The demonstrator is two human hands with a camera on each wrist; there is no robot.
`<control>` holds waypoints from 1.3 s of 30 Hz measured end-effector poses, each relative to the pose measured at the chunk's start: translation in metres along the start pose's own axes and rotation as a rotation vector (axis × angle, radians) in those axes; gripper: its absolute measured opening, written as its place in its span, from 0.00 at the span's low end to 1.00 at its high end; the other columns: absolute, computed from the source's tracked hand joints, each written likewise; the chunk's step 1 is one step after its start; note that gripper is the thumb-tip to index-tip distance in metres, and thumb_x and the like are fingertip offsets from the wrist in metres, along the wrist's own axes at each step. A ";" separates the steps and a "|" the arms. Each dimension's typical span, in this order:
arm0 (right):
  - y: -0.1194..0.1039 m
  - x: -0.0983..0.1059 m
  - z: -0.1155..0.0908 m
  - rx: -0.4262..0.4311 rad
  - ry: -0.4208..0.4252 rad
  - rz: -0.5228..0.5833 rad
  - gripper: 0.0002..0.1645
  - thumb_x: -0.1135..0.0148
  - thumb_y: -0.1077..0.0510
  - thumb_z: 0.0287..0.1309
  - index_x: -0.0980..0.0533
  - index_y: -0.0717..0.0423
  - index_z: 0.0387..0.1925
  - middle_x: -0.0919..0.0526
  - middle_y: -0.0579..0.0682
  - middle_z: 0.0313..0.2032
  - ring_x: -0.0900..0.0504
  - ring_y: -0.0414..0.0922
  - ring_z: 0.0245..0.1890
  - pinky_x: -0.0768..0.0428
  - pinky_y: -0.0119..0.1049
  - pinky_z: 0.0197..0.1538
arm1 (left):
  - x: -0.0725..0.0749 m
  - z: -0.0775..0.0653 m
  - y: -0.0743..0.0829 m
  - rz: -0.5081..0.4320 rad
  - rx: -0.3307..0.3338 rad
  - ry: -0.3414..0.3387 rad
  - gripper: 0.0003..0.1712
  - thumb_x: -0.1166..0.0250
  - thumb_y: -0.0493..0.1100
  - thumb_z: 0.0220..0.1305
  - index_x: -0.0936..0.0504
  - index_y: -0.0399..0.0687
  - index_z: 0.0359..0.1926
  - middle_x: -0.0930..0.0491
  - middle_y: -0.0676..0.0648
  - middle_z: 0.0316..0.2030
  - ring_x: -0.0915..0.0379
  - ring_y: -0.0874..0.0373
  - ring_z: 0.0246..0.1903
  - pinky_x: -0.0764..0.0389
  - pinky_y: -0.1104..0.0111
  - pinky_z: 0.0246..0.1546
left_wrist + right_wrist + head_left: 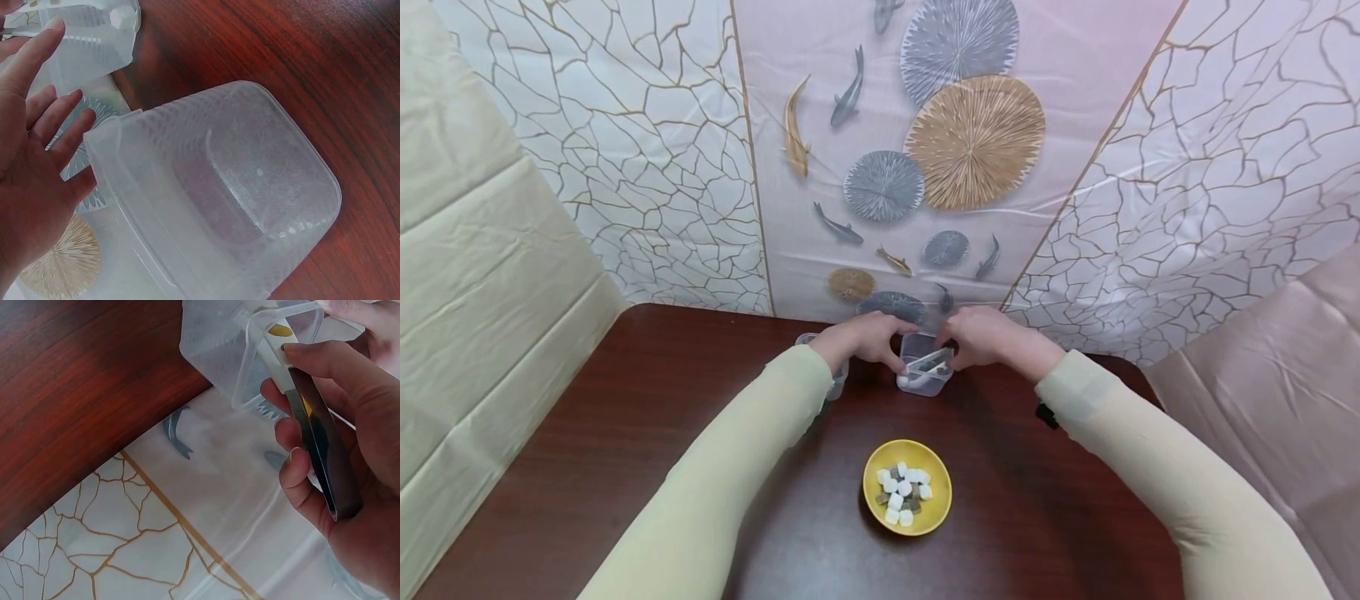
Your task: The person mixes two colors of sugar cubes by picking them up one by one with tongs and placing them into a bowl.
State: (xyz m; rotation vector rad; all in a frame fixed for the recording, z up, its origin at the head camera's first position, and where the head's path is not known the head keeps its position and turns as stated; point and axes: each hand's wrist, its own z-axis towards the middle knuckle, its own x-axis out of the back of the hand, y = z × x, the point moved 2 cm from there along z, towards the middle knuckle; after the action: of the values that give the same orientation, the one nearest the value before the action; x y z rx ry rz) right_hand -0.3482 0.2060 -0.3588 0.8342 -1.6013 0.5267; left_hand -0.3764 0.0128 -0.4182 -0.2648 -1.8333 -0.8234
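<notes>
My right hand (981,335) holds a pair of metal tongs (322,447) with white tips. The tips reach into a small clear plastic container (923,385) by the table's back edge. A white piece (124,17) shows inside it, close to the tong tips in the head view. My left hand (870,337) is at the container's left side, its thumb and forefinger at the rim and the other fingers relaxed. A second clear container (250,156) stands left of it, partly hidden by my left wrist in the head view.
Nearer me on the dark wooden table (1022,500) sits a yellow bowl (945,492) of white and brown cubes (904,488). Behind the containers rises a patterned cloth backdrop (805,275). Pale cloth panels (482,275) border the table on both sides.
</notes>
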 end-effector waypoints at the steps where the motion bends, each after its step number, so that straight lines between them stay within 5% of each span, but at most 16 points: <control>1: 0.000 -0.001 0.001 -0.002 -0.007 -0.002 0.13 0.25 0.58 0.50 0.09 0.50 0.41 0.11 0.45 0.31 0.18 0.47 0.31 0.17 0.49 0.39 | 0.000 0.000 0.001 0.002 -0.002 0.000 0.48 0.23 0.58 0.65 0.32 0.57 0.81 0.26 0.49 0.75 0.32 0.51 0.74 0.30 0.58 0.73; 16: -0.005 -0.006 -0.007 -0.045 0.009 0.008 0.08 0.24 0.58 0.56 0.09 0.48 0.39 0.09 0.42 0.36 0.13 0.48 0.37 0.15 0.48 0.45 | -0.004 -0.001 0.008 0.010 -0.018 -0.012 0.47 0.24 0.57 0.67 0.33 0.57 0.82 0.28 0.47 0.76 0.35 0.48 0.76 0.32 0.57 0.75; 26: 0.004 0.001 -0.036 -0.066 0.183 0.037 0.11 0.26 0.62 0.56 0.08 0.50 0.41 0.10 0.44 0.32 0.17 0.46 0.30 0.17 0.48 0.38 | -0.004 -0.001 0.005 -0.009 -0.014 -0.016 0.48 0.24 0.57 0.67 0.34 0.57 0.82 0.30 0.46 0.77 0.39 0.48 0.78 0.35 0.56 0.77; 39: -0.008 0.029 -0.090 -0.023 0.395 0.140 0.12 0.24 0.62 0.55 0.08 0.49 0.42 0.09 0.45 0.34 0.12 0.46 0.34 0.17 0.50 0.36 | 0.004 -0.003 0.003 -0.003 -0.019 -0.019 0.48 0.23 0.56 0.67 0.34 0.54 0.82 0.30 0.45 0.77 0.39 0.46 0.78 0.34 0.56 0.77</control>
State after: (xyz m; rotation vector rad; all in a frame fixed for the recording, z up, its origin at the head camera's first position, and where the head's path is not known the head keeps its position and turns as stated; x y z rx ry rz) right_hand -0.2848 0.2606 -0.3131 0.5607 -1.3020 0.7230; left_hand -0.3741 0.0128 -0.4127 -0.2833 -1.8451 -0.8430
